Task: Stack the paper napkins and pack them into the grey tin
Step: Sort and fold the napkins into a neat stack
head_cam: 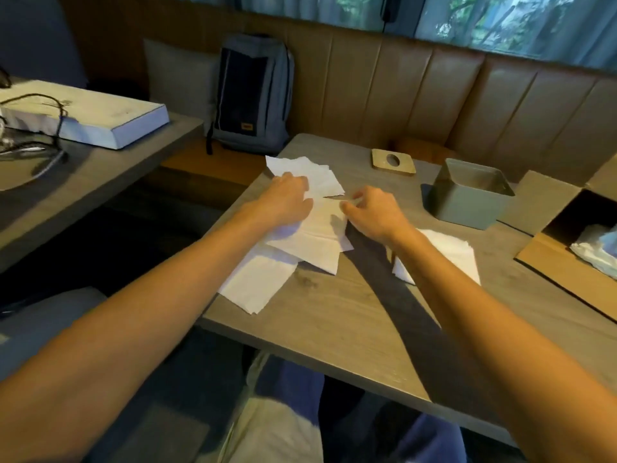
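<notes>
Several white paper napkins lie scattered on the wooden table (334, 312). A far napkin (320, 177) sits near the table's left corner, a middle napkin (317, 238) lies between my hands, another napkin (257, 285) hangs near the left edge, and one napkin (447, 252) lies under my right forearm. My left hand (285, 198) rests flat on the far and middle napkins. My right hand (374, 208) pinches the right edge of the middle napkin. The grey tin (467, 208) stands open and looks empty at the right, apart from both hands.
The tin's lid (394, 161) with an oval hole lies at the table's far edge. An open cardboard box (547, 248) holding crumpled paper stands at the right. A backpack (250, 95) leans on the bench. A second table at left carries a white box (90, 115) and cables.
</notes>
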The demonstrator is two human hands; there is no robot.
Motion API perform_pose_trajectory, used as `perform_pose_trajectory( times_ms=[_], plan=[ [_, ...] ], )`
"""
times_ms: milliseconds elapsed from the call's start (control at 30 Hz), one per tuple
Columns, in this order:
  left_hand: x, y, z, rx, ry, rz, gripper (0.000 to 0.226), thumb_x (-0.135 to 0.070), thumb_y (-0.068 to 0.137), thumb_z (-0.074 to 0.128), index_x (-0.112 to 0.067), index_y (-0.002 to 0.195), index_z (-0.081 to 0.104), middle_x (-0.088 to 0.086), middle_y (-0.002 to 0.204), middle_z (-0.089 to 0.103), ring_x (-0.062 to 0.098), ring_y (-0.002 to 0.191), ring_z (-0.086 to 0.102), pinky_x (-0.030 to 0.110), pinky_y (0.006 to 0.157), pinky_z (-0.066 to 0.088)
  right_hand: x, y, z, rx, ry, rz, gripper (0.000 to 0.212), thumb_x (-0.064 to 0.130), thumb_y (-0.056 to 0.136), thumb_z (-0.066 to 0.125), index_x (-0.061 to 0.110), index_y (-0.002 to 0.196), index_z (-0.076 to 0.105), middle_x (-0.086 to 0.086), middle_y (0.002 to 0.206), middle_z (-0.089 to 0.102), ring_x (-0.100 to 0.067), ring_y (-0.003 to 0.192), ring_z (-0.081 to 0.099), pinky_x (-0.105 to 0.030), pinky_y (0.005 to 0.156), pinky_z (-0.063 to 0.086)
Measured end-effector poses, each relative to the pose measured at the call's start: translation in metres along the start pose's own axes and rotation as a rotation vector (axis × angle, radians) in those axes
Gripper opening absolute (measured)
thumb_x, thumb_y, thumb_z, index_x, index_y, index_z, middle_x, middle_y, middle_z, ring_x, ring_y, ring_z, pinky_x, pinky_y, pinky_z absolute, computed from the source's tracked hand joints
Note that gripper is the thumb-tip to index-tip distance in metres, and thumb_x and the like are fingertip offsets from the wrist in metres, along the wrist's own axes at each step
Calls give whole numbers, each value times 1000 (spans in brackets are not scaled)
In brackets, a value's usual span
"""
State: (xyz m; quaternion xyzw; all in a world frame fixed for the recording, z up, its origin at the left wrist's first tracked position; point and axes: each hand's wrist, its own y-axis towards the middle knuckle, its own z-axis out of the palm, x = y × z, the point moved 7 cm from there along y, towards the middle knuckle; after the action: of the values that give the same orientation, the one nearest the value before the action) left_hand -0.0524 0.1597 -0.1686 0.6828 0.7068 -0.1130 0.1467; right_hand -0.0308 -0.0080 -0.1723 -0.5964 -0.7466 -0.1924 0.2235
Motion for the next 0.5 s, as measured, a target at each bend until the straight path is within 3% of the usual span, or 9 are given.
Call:
perform_pose_trajectory(
  times_ms=[133,200,267,367,433,500],
  plan=[
    [26,-1,4,-46,-116,5,45,-32,102,55,-16,143,48,10,120,61,23,105,59,29,82,50,6,8,15,-70,65,99,35,21,98,63,12,130,56,-10,124,60,-19,94,52,-28,79,47],
    [27,-4,5,-68,-275,-17,41,-25,101,57,-23,141,48,3,110,58,12,85,58,13,60,47,5,8,14,-118,90,102,33,15,98,61,12,131,55,-11,127,60,-20,96,52,-31,84,49],
    [25,-4,5,-102,-412,-51,34,-19,101,58,-27,133,51,0,100,57,12,75,56,8,46,42,2,9,10,-160,148,84,30,15,100,58,12,129,55,-10,126,60,-21,102,56,-31,86,49],
    [13,3,0,-171,-584,-75,26,-14,100,59,-27,121,57,-2,86,57,13,76,56,14,58,47,-5,4,-9,-224,230,55,28,17,99,60,17,126,55,-2,112,59,-18,102,59,-25,83,50],
    [-1,6,1,-143,-759,-119,27,-13,98,61,-31,118,58,-5,95,58,14,88,59,22,73,56,-13,-3,-31,-285,263,45,30,17,97,63,18,126,56,3,107,57,-17,97,59,-28,86,55],
    [-28,8,3,-89,-798,-70,28,-16,97,63,-33,118,57,-7,104,57,13,96,58,22,73,53,-31,-14,-58,-346,272,57,31,16,95,67,16,124,57,3,106,58,-18,94,60,-32,88,58]
  ],
)
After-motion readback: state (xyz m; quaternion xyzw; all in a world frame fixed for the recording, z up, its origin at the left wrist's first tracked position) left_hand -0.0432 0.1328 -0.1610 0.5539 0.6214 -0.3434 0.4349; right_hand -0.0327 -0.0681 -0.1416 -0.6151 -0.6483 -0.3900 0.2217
